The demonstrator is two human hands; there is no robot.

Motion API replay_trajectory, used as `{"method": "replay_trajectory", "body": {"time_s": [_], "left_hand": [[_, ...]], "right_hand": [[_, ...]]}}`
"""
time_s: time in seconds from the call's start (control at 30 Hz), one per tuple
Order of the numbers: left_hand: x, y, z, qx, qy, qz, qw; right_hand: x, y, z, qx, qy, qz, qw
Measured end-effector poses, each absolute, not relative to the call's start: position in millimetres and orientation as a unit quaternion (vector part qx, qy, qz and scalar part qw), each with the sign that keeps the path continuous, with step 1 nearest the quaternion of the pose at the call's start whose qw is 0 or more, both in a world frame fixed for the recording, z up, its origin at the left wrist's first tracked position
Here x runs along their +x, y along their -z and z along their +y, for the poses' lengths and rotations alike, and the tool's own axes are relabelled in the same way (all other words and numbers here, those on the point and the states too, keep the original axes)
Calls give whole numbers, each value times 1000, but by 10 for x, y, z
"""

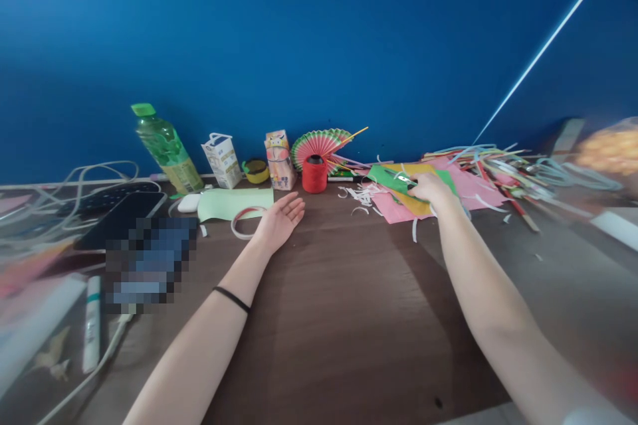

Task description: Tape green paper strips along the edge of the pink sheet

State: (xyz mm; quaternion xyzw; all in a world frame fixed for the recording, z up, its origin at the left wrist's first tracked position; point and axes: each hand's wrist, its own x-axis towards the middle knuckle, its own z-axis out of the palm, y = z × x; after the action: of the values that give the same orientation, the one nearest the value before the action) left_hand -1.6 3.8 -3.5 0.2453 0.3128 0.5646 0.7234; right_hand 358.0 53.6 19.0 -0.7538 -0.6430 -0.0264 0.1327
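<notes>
My left hand [280, 222] lies palm up on the dark wooden table, fingers stretched out and empty. Just beside its wrist is a roll of tape [238, 229], partly over a pale green sheet of paper [224, 203]. Over on the right, my right hand [432, 190] is closed on what look like scissors [403, 177]; only the shiny metal end shows, the rest being hidden in my fingers. Under that hand are coloured papers, among them a pink sheet [391, 208] and a yellow sheet [417, 207]. White paper scraps [365, 194] lie to their left.
Along the blue wall stand a green bottle [167, 149], a white carton [222, 161], a decorated box [280, 159], a red thread spool [314, 174] and a folded paper fan [319, 144]. A phone [154, 259], cables and a marker [92, 325] lie left; thin strips [518, 176] pile up right.
</notes>
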Motion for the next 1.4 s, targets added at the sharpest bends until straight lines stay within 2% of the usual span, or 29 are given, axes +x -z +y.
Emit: {"method": "replay_trajectory", "body": {"time_s": [0.13, 0.33, 0.5, 0.6, 0.9, 1.0, 1.13, 1.4], "left_hand": [[-25, 32, 38, 238, -566, 308, 726], [-28, 29, 22, 238, -566, 307, 728], [-22, 35, 22, 239, -565, 307, 727], [-16, 27, 20, 239, -567, 319, 721], [20, -22, -18, 254, -566, 349, 703], [81, -40, -46, 302, -560, 378, 672], [267, -101, -124, 356, -517, 405, 665], [984, -199, -89, 394, -373, 429, 722]], "right_hand": [[3506, -284, 510, -775, 1, -627, 83], [3389, -375, 402, -763, 10, -643, 69], [3283, -350, 193, -663, -29, -737, 127], [3215, -236, 30, -613, -76, -777, 120], [3062, -124, -239, -593, 68, -802, 34], [3033, -209, -237, -655, 80, -748, 64], [3029, -345, -185, -715, 33, -685, 136], [3088, -487, -90, -703, -26, -672, 232]]}}
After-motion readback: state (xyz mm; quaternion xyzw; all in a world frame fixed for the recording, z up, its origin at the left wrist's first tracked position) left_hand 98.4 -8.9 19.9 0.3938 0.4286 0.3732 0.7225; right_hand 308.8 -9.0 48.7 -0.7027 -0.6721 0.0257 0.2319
